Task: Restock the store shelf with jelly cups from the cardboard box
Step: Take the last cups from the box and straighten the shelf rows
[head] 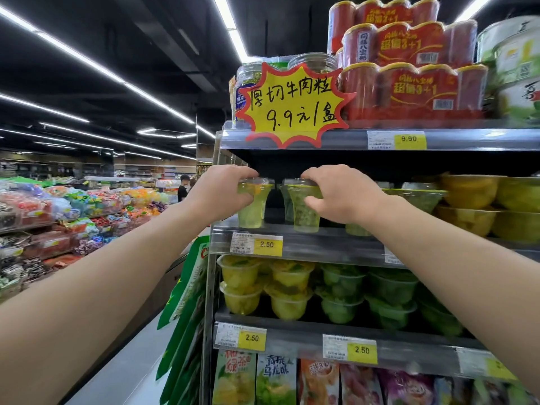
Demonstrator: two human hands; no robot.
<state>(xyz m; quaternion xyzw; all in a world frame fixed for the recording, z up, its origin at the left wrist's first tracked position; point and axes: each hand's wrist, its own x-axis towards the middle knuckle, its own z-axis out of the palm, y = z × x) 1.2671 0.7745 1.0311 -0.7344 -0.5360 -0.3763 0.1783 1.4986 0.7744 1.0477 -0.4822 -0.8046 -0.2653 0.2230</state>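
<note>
Two jelly cups stand side by side at the front left of the middle shelf (306, 244): the left hand (222, 191) grips the left jelly cup (251, 211) from above, the right hand (342, 194) grips the right jelly cup (305, 214), and further cups (285, 200) stand behind them, with stacked bowls (467, 206) to their right. On the shelf above, jars (314, 62) sit behind a star-shaped price sign (292, 106), with wrapped can packs (409, 89) stacked to their right. On the shelf below sit two-high stacks of cups (289, 290), under them a row of pouches (274, 381), and to the left, across the aisle, lie candy bins (73, 211).
</note>
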